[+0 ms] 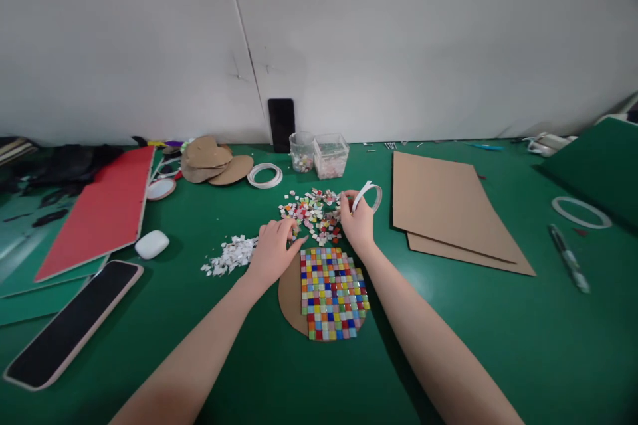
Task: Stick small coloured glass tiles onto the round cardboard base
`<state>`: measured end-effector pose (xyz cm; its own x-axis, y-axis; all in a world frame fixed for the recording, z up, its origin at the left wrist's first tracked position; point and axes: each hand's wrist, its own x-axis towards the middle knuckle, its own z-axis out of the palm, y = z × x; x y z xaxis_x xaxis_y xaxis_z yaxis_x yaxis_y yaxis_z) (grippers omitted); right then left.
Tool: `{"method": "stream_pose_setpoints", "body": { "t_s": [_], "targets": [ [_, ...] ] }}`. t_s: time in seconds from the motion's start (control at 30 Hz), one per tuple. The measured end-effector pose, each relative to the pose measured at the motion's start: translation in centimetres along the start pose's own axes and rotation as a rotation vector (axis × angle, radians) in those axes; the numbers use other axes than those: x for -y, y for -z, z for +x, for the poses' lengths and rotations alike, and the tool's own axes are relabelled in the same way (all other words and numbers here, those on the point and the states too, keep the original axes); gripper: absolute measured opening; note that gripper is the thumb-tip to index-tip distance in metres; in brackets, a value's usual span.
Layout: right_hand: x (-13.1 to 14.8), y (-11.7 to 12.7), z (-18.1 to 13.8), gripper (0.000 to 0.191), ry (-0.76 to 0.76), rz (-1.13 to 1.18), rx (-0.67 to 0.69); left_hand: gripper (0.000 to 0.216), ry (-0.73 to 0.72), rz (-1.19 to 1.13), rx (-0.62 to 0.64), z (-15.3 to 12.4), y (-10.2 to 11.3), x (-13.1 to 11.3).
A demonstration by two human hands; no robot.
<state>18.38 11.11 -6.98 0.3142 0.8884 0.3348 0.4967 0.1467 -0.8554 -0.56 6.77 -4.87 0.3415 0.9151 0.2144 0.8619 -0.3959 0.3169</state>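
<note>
A round cardboard disc (290,292) lies on the green table, its right part covered by rows of colourful mosaic tiles (333,295) and its left strip bare. My left hand (273,251) rests just above the disc's upper left edge, thumb apart from the bent fingers, with nothing visible in it. Beyond both hands spreads a loose heap of small tiles (314,209). At the heap's right side is my right hand (357,222), closed on a roll of white tape (377,198) that stands up from it; its fingertips reach the tiles. Left of my left hand lie white paper scraps (232,256).
A plastic cup (302,153) and a clear square box (331,158) stand behind the heap, near a dark phone (282,125). Cardboard sheets (443,206) lie right. Leftward are a tape roll (264,176), cardboard discs (234,171), a white case (152,244) and a larger phone (74,322).
</note>
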Motion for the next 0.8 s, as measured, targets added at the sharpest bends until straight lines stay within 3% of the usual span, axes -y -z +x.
{"method": "stream_pose_setpoints", "body": {
  "t_s": [0.37, 0.8],
  "targets": [
    [-0.1, -0.1, 0.0, 0.023, -0.009, 0.045, 0.015, 0.019, 0.021, -0.020, -0.016, -0.3, 0.9, 0.4],
    [-0.1, -0.1, -0.3, 0.026, -0.001, 0.058, 0.013, 0.015, 0.030, 0.034, 0.005, 0.0, -0.2, -0.1]
  ]
}}
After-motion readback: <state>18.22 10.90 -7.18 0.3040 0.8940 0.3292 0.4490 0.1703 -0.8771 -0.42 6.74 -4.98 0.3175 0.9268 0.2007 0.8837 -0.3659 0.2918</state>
